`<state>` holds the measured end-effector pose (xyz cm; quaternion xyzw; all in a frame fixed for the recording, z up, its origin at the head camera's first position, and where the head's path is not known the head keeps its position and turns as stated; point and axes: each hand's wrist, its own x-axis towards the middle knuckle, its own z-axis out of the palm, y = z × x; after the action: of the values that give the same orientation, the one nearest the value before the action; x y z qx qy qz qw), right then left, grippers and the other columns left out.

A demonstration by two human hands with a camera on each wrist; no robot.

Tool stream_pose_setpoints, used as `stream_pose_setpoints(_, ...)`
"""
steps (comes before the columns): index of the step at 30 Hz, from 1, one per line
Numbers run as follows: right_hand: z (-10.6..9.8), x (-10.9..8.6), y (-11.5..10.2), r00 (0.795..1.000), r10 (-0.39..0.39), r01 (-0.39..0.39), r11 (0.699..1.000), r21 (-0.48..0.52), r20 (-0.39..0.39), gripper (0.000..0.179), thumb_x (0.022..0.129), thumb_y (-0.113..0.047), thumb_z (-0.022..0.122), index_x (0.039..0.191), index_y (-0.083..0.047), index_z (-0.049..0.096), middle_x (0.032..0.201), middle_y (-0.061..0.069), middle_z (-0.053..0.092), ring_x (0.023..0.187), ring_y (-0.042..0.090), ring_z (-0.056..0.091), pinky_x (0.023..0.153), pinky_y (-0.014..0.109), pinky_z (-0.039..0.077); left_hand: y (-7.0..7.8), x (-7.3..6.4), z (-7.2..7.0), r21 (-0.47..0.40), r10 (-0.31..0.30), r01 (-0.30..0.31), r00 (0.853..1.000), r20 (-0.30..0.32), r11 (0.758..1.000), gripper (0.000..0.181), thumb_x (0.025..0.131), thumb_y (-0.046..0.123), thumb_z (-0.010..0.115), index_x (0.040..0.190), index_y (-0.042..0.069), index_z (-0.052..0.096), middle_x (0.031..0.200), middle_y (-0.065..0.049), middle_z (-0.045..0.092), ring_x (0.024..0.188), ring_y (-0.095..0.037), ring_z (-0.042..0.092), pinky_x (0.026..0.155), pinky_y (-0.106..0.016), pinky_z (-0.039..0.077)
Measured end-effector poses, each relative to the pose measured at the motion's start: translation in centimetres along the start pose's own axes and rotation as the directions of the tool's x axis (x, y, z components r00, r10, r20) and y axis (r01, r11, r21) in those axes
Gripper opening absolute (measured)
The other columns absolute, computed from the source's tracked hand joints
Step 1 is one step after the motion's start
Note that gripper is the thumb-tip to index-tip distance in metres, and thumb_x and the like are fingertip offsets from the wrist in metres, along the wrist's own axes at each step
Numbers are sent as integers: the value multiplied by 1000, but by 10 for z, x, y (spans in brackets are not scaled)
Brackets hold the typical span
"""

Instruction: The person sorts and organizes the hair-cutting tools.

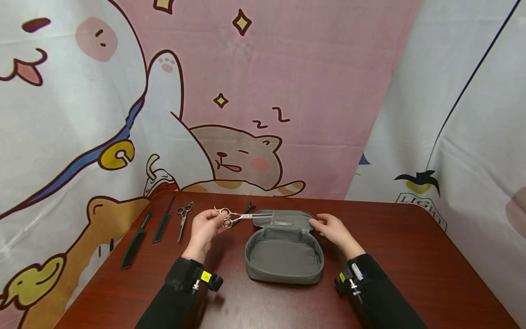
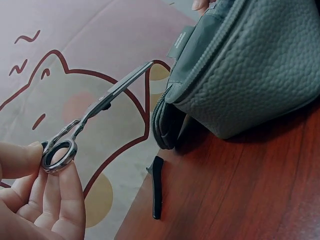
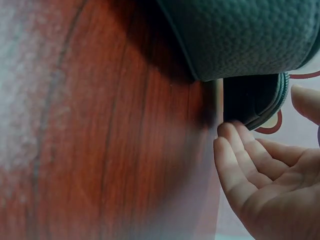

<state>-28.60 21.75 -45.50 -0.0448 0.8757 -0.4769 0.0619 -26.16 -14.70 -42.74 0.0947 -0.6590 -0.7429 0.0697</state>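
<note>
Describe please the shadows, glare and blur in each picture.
Head: soft shadows beside the grey case and left sleeve, faint sheen on the near table. Left wrist: dim, but the held scissors look sharp. Right wrist: pale haze at left, dark shadow by the case.

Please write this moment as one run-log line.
left hand: holds silver scissors; right hand: at case lid; gray case: open on table
</note>
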Motion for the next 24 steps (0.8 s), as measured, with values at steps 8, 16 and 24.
stream_pose_setpoints(8,2,7,2,996,55,-62,993,100,66,55,103,-26,54,133,20,45,114,26,61,93,28,66,84,43,55,-2,8,5,-1,-10,10,1000,-12,1000,12,91,4,71,82,0,64,83,-4,67,67,-12,69,66,-29,58)
stream_pose_setpoints(16,3,7,3,995,26,-43,982,186,91,51,104,-15,52,136,22,39,129,36,51,101,35,65,88,45,54,-6,13,8,-28,-19,18,999,-37,999,14,90,3,72,81,-1,62,81,-4,68,67,-14,69,66,-32,58)
stream_pose_setpoints(24,4,7,0,1000,-26,26,979,201,-2,51,101,-6,56,140,20,35,133,38,46,113,44,59,91,47,52,-7,18,9,-54,-26,24,998,-49,998,16,91,3,70,78,1,61,76,-3,67,64,-11,68,63,-29,57)
